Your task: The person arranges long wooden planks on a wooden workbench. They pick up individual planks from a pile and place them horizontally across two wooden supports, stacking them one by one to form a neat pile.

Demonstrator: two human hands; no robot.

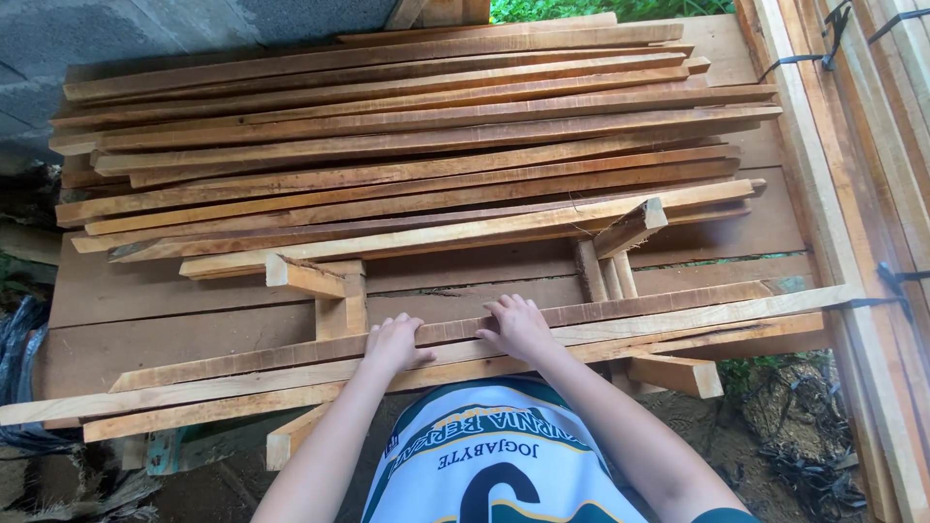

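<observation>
Outdoor spot by a grey block wall, with a rough plank table stacked with long wood strips. Both hands lie flat, fingers spread, gripping nothing: left hand and right hand press on the slats along the table's near edge.

- Your work surface is a broad bench of dark brown wooden planks, seen from above.
- On its far half lies a big heap of long, thin reddish-brown wood strips — laid roughly side by side.
- Near you, a few pale long strips rest on short wooden blocks.
</observation>
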